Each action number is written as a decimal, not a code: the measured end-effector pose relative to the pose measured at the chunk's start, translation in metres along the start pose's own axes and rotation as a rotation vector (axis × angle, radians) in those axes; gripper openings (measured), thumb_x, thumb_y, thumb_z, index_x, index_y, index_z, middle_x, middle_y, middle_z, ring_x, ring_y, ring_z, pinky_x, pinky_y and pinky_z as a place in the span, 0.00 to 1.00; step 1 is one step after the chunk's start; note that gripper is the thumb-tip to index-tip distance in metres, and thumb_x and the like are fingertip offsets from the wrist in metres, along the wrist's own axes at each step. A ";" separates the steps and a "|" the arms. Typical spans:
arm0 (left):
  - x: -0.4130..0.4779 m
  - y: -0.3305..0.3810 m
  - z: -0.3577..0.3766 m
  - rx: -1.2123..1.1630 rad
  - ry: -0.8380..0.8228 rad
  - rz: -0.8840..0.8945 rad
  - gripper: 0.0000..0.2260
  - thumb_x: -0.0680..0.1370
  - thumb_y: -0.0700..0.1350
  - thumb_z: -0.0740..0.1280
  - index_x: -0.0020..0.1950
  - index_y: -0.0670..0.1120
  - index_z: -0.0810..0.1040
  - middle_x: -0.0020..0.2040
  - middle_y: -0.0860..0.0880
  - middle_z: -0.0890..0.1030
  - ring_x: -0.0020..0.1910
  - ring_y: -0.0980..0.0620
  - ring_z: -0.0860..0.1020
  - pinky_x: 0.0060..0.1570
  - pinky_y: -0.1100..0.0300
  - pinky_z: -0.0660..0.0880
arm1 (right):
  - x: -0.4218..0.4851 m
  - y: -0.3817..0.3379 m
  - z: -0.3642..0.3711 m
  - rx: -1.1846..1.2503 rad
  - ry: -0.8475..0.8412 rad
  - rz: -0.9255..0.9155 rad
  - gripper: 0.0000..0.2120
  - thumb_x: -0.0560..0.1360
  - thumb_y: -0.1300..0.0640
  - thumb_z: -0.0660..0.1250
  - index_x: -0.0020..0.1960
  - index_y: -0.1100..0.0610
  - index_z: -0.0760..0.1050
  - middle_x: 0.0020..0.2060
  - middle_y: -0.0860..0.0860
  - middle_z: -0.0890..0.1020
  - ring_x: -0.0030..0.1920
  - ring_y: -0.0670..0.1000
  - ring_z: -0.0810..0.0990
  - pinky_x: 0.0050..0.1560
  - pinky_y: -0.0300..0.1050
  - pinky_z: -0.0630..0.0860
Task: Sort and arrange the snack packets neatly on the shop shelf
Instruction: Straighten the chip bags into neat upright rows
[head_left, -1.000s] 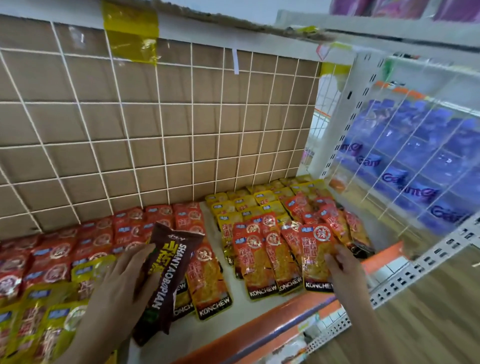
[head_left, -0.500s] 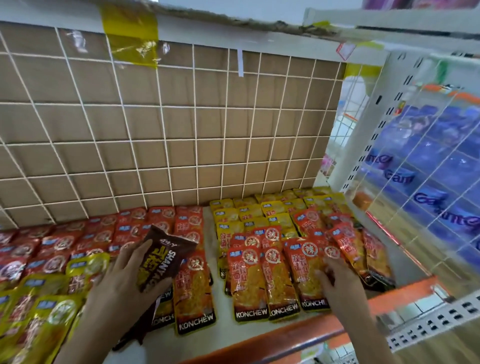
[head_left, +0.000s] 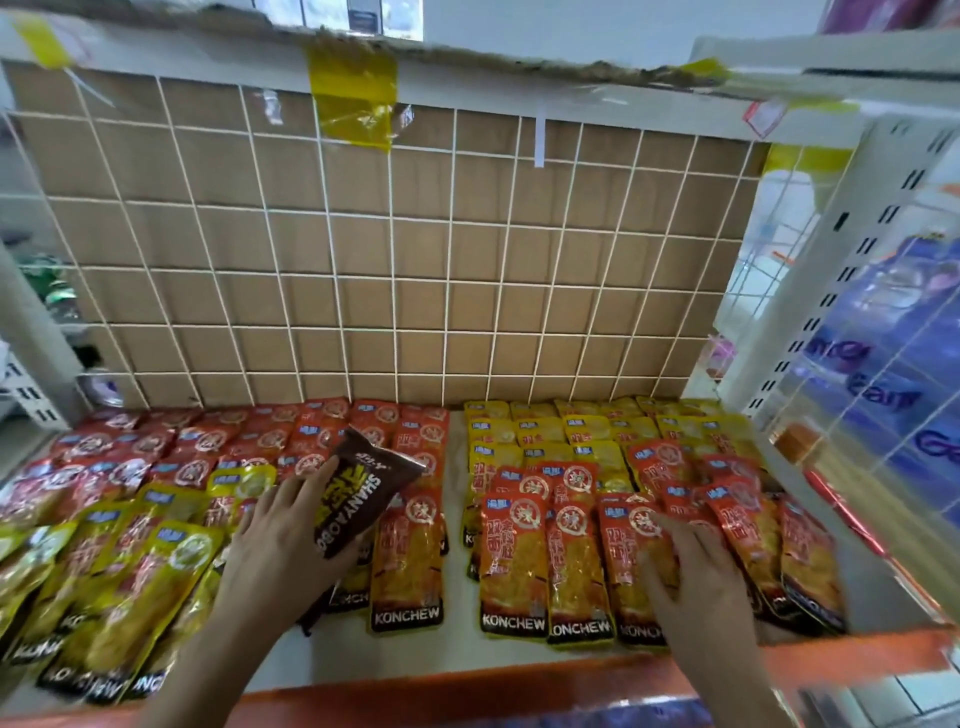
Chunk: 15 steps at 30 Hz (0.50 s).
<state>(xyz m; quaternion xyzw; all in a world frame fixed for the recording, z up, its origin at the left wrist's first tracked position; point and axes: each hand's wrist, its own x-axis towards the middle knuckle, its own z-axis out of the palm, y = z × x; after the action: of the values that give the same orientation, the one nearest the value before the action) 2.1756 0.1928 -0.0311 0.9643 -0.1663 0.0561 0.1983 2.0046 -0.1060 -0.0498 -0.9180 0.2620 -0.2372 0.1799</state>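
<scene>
My left hand (head_left: 283, 540) grips a dark brown snack packet (head_left: 363, 493) with yellow lettering, holding it tilted above the red and orange packets at the shelf's middle. My right hand (head_left: 696, 577) lies flat with fingers spread on the orange KONCHEW packets (head_left: 514, 561) at the front right, pressing on them without gripping. Red packets (head_left: 218, 441) fill the back left, yellow packets (head_left: 550, 428) the back right, and yellow-green packets (head_left: 119, 597) lie askew at the front left.
The white shelf (head_left: 457, 660) has an orange front lip (head_left: 519, 691). A white wire grid over brown cardboard (head_left: 395, 270) forms the back wall. A perforated white upright (head_left: 852, 244) and wire side panel with blue packs (head_left: 893, 395) stand at the right.
The view has pulled back and shifted left, showing more of the shelf. My left hand has lifted the brown packet a little higher. My right hand has slid onto the front-right orange packets.
</scene>
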 end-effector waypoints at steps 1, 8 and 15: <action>-0.003 0.002 -0.003 -0.022 0.017 -0.015 0.38 0.67 0.53 0.76 0.73 0.49 0.64 0.62 0.43 0.74 0.62 0.40 0.71 0.58 0.43 0.70 | 0.001 -0.002 0.001 -0.008 -0.004 -0.035 0.18 0.67 0.64 0.74 0.56 0.59 0.77 0.49 0.57 0.80 0.49 0.61 0.79 0.50 0.61 0.74; -0.035 -0.004 -0.029 -0.084 0.249 -0.017 0.37 0.63 0.43 0.79 0.69 0.45 0.69 0.51 0.41 0.77 0.48 0.38 0.75 0.42 0.46 0.73 | 0.008 -0.021 0.004 0.015 -0.039 -0.147 0.18 0.72 0.56 0.70 0.61 0.57 0.75 0.55 0.56 0.79 0.55 0.59 0.77 0.55 0.55 0.72; -0.080 -0.056 -0.060 -0.062 0.339 -0.260 0.39 0.62 0.45 0.80 0.69 0.46 0.68 0.56 0.37 0.76 0.53 0.34 0.75 0.51 0.40 0.72 | 0.003 -0.060 0.015 0.098 -0.184 -0.271 0.20 0.76 0.50 0.63 0.67 0.54 0.70 0.61 0.51 0.75 0.63 0.54 0.72 0.63 0.54 0.67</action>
<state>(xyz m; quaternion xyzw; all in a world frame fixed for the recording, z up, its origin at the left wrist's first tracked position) 2.1175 0.2894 -0.0106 0.9478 -0.0064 0.1864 0.2587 2.0382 -0.0565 -0.0338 -0.9529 0.1064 -0.1867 0.2140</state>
